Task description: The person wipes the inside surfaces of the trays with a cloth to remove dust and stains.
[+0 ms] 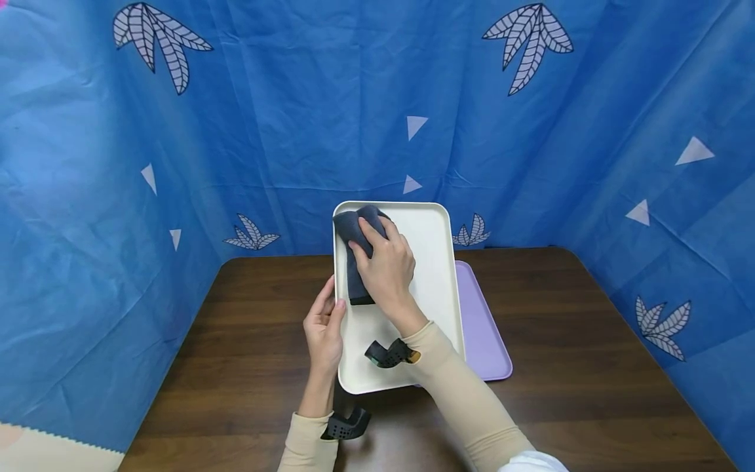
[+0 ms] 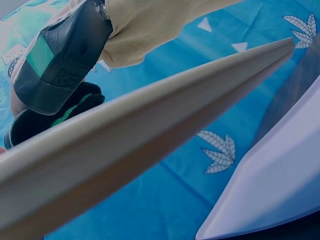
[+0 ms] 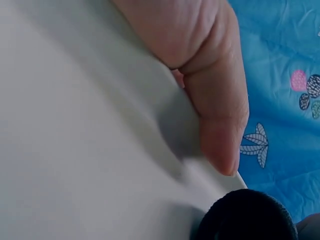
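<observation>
A cream-white rectangular tray (image 1: 427, 262) is held up, tilted toward the head camera. My left hand (image 1: 324, 331) grips its left edge, thumb on the rim and fingers behind. In the right wrist view a thumb (image 3: 222, 125) lies along the tray's rim. On the tray's upper left, my right hand (image 1: 386, 265) holds a folded dark grey cloth (image 1: 356, 278) against the surface, fingers and thumb bent over it. The left wrist view sees the tray (image 2: 150, 125) nearly edge-on.
Behind the white tray, a light purple tray (image 1: 480, 328) lies on the brown wood-grain table (image 1: 566, 367). Blue curtains (image 1: 295, 118) with leaf prints surround the table at the back and sides. Both wrists wear black camera mounts (image 1: 348, 425).
</observation>
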`<state>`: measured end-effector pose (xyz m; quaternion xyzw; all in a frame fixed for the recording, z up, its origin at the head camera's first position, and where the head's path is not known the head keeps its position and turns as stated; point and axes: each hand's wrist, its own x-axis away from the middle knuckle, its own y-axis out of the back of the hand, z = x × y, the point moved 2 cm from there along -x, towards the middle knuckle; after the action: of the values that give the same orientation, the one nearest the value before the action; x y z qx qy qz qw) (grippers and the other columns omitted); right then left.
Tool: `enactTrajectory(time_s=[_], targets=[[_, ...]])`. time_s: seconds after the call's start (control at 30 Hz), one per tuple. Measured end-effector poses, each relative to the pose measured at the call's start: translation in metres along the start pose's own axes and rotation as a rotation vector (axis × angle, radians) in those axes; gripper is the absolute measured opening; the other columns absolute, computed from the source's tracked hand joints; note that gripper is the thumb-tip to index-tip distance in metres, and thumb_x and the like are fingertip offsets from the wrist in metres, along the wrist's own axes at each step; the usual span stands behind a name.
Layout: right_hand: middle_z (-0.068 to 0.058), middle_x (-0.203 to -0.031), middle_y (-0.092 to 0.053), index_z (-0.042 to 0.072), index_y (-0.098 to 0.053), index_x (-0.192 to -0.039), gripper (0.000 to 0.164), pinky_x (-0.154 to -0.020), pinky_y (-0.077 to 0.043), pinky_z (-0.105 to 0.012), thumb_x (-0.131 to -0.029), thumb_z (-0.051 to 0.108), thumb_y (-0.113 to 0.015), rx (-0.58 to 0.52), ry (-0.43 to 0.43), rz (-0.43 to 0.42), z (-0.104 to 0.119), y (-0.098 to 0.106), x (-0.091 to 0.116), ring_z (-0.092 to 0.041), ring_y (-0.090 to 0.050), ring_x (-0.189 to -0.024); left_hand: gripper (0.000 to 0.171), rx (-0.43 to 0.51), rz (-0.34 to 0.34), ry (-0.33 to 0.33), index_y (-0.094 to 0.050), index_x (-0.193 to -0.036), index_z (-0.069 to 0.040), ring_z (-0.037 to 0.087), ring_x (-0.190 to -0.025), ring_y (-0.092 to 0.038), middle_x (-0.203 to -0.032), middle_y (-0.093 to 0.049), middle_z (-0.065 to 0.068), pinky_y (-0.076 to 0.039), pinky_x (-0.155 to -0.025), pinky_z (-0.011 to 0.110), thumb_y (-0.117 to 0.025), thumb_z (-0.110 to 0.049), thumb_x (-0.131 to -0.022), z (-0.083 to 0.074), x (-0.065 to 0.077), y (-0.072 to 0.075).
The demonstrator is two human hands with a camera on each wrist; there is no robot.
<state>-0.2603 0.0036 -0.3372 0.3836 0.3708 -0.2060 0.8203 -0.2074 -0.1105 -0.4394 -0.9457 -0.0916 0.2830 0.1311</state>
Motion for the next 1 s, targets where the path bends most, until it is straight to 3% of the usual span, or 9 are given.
enactTrajectory(time_s=[0.17,0.4,1.0], targets=[[-0.016,-0.127,-0.064,0.016,-0.071,-0.121,0.039,-0.072,-0.057,-0.045,-0.084,0.027,-0.078,0.015,0.035,-0.008,-0.002,-0.001,0.000,-0.035,-0.067,-0.090,0.043,-0.002,-0.006,0.016,-0.048,-0.139,0.007,0.007,-0.110,-0.065,-0.130,-0.064,0.012,-0.054,-0.090,0.020,-0.055,0.002,-0.096,0.002,0.000,0.002],[-0.016,-0.127,-0.064,0.017,-0.072,-0.120,0.039,-0.071,-0.057,-0.045,-0.082,0.027,-0.079,0.023,0.056,-0.011,-0.009,0.001,0.000,-0.035,-0.067,-0.090,0.042,-0.005,-0.033,0.049,-0.052,-0.137,0.005,0.007,-0.096,-0.069,-0.111,-0.072,0.000,-0.057,-0.077,0.019,-0.057,0.000,-0.096,0.001,0.000,0.002],[-0.018,-0.127,-0.064,0.016,-0.071,-0.122,0.041,-0.080,-0.055,-0.050,-0.083,0.026,-0.078,0.017,-0.072,-0.048,-0.044,0.020,-0.004,-0.039,-0.066,-0.102,0.044,0.034,-0.067,0.106,-0.050,-0.140,0.002,0.010,-0.103,-0.070,-0.118,-0.071,-0.003,-0.057,-0.082,0.026,-0.057,-0.003,-0.097,-0.002,0.000,0.003]])
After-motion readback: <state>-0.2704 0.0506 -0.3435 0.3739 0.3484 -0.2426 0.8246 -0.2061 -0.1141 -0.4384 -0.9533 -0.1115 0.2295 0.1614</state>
